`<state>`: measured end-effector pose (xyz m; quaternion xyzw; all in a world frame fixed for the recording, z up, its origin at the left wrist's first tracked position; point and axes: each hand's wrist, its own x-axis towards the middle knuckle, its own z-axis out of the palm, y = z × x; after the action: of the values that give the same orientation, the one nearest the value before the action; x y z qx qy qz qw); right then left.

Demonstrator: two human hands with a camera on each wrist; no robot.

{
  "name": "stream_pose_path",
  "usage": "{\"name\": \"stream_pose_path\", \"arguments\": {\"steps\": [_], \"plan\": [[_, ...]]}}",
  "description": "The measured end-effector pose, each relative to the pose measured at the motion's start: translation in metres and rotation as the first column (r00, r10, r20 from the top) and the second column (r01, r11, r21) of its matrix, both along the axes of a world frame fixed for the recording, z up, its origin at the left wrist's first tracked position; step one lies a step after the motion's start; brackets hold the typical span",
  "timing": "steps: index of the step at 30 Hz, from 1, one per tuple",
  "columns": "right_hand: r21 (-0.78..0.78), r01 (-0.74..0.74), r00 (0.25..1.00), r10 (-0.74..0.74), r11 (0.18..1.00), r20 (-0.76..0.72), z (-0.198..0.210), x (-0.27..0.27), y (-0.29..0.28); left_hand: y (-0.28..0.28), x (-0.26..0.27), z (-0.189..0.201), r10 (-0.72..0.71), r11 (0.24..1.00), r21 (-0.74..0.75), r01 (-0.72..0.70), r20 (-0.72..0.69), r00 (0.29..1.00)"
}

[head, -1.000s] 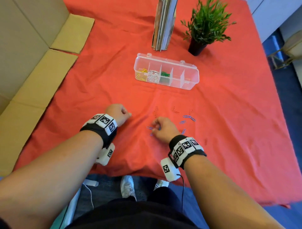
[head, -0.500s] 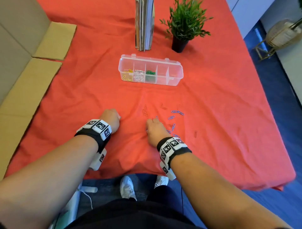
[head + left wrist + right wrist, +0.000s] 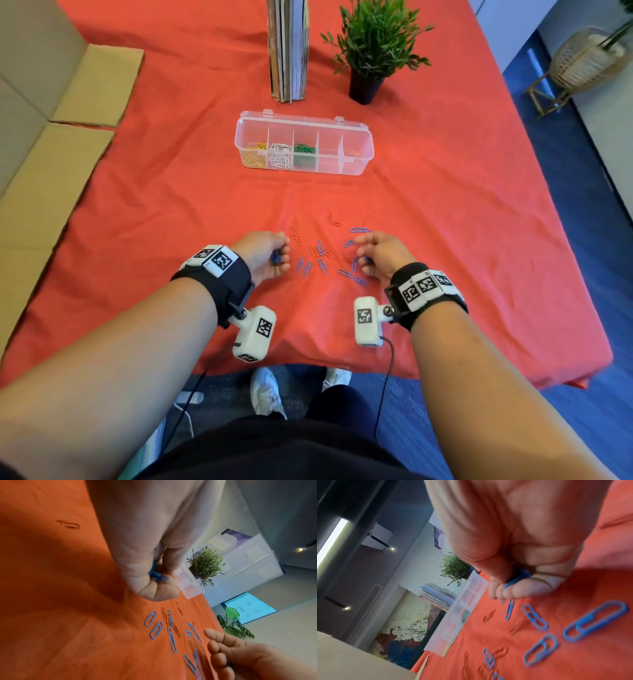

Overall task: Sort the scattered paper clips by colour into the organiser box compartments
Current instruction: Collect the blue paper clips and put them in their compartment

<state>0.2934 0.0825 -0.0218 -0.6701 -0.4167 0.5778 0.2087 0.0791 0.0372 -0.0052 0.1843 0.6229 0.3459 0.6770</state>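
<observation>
Several blue paper clips (image 3: 304, 266) and red paper clips (image 3: 295, 233) lie scattered on the red cloth between my hands. My left hand (image 3: 265, 255) sits at their left edge, fingers curled round a bunch of blue clips (image 3: 155, 574). At the right edge my right hand (image 3: 378, 255) holds blue clips (image 3: 517, 579) in its curled fingers. The clear organiser box (image 3: 356, 164) stands open farther back; its three left compartments hold yellow, white and green clips, and the right ones look bare.
Upright books (image 3: 287, 48) and a potted plant (image 3: 371, 51) stand behind the box. Flattened cardboard (image 3: 51, 164) lies along the left side. The table's front edge is just below my wrists, its right edge drops to a blue floor.
Both hands have moved in to the pile, the left rightward, the right to the pile's right side. The blue clips now lie uncovered between them.
</observation>
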Motion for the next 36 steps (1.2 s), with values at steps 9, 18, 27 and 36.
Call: {"name": "stream_pose_path", "arguments": {"steps": [9,18,27,36], "plan": [[0.205,-0.22,0.831,0.073,0.954,0.552,-0.006,0.023,0.04,-0.002,0.013,-0.023,-0.317,0.853,-0.019,0.521,-0.813,0.488],[0.164,-0.385,0.69,0.165,0.908,0.705,-0.027,0.011,0.042,-0.002,0.028,-0.039,-0.293,0.748,-0.038,0.663,-0.915,0.278],[0.203,-0.159,0.947,0.091,0.966,0.309,-0.016,0.012,0.049,0.008,0.017,-0.031,-0.246,0.797,0.14,0.587,-0.812,0.529],[0.061,0.032,0.999,-0.029,0.998,-0.035,0.002,0.014,0.054,0.03,0.026,0.013,0.002,1.0,0.018,-0.003,0.031,1.0]]}}
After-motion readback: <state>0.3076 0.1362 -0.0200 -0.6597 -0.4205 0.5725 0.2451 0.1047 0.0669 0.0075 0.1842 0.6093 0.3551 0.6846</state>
